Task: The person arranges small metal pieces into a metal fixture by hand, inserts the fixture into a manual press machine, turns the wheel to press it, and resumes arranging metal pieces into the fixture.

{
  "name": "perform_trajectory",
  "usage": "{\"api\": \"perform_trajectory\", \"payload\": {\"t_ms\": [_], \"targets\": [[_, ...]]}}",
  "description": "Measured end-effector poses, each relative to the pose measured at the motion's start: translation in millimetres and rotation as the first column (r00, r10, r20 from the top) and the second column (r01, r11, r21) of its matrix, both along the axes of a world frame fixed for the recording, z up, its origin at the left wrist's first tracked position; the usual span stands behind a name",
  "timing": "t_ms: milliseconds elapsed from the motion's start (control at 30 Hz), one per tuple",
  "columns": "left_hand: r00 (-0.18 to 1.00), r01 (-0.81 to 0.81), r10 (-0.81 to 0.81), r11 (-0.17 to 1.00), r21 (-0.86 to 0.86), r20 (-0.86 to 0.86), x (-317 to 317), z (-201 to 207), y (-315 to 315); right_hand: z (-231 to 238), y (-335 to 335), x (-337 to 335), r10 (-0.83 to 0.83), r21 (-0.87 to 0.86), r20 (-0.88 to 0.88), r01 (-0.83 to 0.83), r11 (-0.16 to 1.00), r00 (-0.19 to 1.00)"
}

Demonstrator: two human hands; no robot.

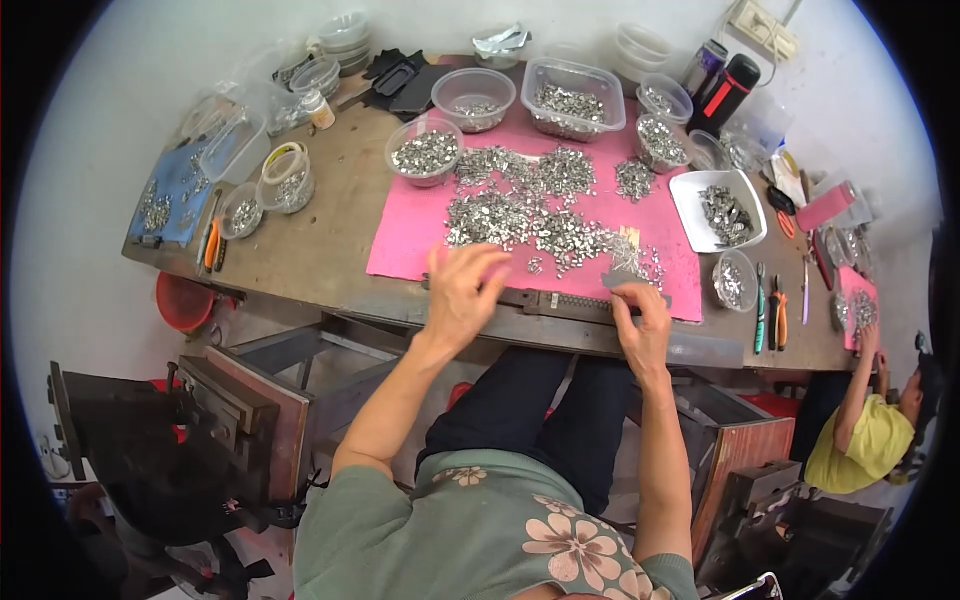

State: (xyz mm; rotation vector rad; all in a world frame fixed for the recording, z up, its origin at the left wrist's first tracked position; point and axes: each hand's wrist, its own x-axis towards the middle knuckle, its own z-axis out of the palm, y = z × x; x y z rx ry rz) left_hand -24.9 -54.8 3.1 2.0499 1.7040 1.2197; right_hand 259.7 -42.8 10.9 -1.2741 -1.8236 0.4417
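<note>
A dark metal bar fixture (540,302) lies along the table's near edge, a row of small metal parts (580,303) set along its right half. My left hand (462,292) hovers over the bar's left end, slightly blurred, thumb and fingers apart with nothing visible between them. At the bar's right end, the fingers of my right hand (643,318) close on a flat grey plate (622,280), which they partly cover. Just beyond both hands, heaps of small shiny metal parts (530,222) spread over a pink sheet (410,245).
Clear tubs (424,172) of metal parts line the back, with a white tray (685,215) to the right. Pliers (780,312) and a toothbrush (761,310) lie right; orange-handled pliers (210,245) lie left. A black bottle (727,95) stands behind. A co-worker (862,440) sits far right.
</note>
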Motion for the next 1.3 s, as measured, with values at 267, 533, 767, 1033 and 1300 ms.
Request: {"api": "perform_trajectory", "payload": {"t_ms": [267,533,767,1033,1300], "targets": [[0.983,-0.143,0.148,0.988,0.056,-0.111,-29,-4,12,-3,50,-85,0.326,0.143,0.262,-0.371,0.918,0.908],[0.985,-0.058,0.051,0.997,-0.042,-0.163,-39,-1,14,-4,62,-88,0.300,0.101,0.341,-0.352,0.930,0.891],[0.994,-0.064,0.062,0.998,-0.014,-0.095,-40,-5,15,-14,71,-117,0.238,0.136,0.347,-0.300,0.944,0.907],[0.984,-0.003,0.000,1.000,-0.013,-0.178,-38,-4,20,-15,74,-123,0.262,0.107,0.393,-0.327,0.939,0.881],[0.971,0.024,-0.026,1.000,-0.012,-0.238,-44,0,20,-20,77,-124,0.287,0.106,0.343,-0.340,0.934,0.894]]}}
